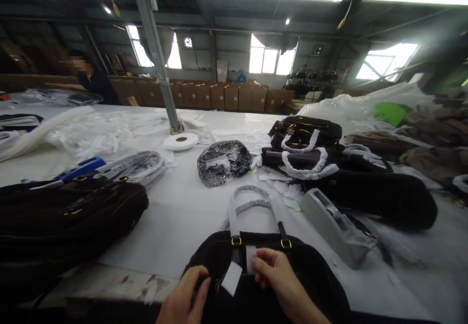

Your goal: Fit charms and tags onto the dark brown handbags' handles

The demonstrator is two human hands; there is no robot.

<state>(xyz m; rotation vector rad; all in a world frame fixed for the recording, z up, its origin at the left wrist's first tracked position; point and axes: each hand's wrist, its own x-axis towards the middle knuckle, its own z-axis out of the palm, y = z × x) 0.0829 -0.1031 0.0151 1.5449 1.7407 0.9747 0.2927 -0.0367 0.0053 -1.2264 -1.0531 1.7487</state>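
A black handbag (303, 265) with gold rings lies at the table's front edge, its two handles (252, 199) wrapped in white and standing up behind it. My right hand (272, 270) pinches a small white paper piece (250, 259) against the bag's front, between the handle ends. At the bag's left side, my left hand (188, 292) is closed, thumb against fingers, on the dark fabric. Between the hands a white tag (232, 278) hangs at a tilt.
More black bags sit at left (73, 212) and stacked at right (310, 131). A grey tape dispenser (336, 229) is right of the handbag. Behind are a patterned pouch (219, 163), a white roll (171, 142) and a metal post (157, 50). A person (95, 80) is far left.
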